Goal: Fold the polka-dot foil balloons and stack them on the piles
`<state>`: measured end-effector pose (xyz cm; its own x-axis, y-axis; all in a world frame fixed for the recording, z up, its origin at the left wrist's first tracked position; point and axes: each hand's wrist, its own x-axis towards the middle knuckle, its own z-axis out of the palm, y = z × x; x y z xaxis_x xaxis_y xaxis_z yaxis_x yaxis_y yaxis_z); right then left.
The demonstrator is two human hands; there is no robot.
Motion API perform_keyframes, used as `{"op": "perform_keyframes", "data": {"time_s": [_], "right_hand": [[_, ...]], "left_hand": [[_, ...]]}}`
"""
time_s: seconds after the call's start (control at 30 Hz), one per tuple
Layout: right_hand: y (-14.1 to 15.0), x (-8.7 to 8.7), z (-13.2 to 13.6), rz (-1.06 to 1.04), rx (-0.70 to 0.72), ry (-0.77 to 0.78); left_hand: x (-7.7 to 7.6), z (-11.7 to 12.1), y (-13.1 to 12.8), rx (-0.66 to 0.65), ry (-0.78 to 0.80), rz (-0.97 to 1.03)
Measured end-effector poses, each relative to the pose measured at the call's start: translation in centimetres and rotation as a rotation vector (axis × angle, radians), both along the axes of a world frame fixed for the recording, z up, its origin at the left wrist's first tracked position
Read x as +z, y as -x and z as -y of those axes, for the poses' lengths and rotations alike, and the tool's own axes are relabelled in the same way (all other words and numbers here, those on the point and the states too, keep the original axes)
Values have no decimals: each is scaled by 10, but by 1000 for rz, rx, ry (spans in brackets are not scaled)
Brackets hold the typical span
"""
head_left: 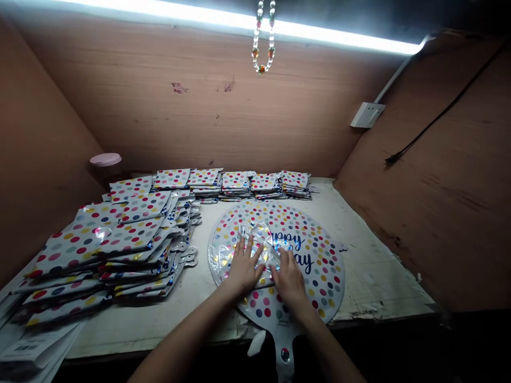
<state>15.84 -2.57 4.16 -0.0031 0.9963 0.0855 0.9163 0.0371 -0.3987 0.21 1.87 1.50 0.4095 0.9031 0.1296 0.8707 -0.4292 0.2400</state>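
Now hands [244,268] on film [255,234] atop balloon [323,255]; lidded container [106,169], contents hidden

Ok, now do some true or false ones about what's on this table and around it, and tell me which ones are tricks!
1. The left hand and the right hand are both on the round balloon. True.
2. The balloon is plain, with no writing. False: it has colourful dots and blue letters.
3. The string of beads lies on the table. False: it hangs in front of the back wall.
4. Spotty folded packs are piled to the left of the balloon. True.
5. The long light is switched off. False: it glows bright white.
6. The pink lid is near the back left corner. True.
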Motion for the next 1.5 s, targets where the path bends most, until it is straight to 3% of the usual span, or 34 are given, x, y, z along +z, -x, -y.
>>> {"op": "perform_keyframes", "data": {"time_s": [0.1,0.17,0.27,0.37,0.5,0.6,0.7,0.77,0.83,1.0,1.07,1.13,1.2,1.27,1.3,1.37,1.43,1.5], "right_hand": [[-14,-7,13,218,407,-275],[-20,-14,10,320,520,-364],[-26,-19,3,311,604,-453],[-36,-19,15,112,714,-416],[-47,-24,47,-131,919,-227],[-53,-32,57,-405,836,-164],[-52,-33,53,-574,490,-33],[-46,-30,43,-546,260,37],[-34,-26,30,-492,118,43],[-1,-15,-4,-335,-72,77],[8,-10,-14,-258,-125,131],[15,-5,-20,-187,-166,181],[20,-1,-21,-124,-203,211],[24,0,-17,-70,-253,198],[24,-2,-13,-28,-256,148],[20,-12,-7,80,-141,-11],[10,-30,-5,180,85,-132],[-1,-52,-10,216,221,-112]], "left_hand": [[-4,-9,5,-1,18,-22],[5,-12,11,-92,69,-44],[20,-7,33,-394,201,-57],[15,13,63,-560,177,-4],[-17,45,94,-672,2,70],[-30,63,97,-565,-78,190],[-28,78,84,-215,-66,321],[-24,82,72,9,-57,392],[-18,82,59,157,-36,433],[6,66,32,426,120,306],[13,61,22,533,56,238],[14,59,11,477,-72,165],[8,58,2,235,-123,103],[-1,57,-1,9,-46,82],[-4,57,0,-42,8,83],[-3,55,6,-70,98,90],[6,53,10,-106,164,82],[17,48,8,-150,215,23]]}}
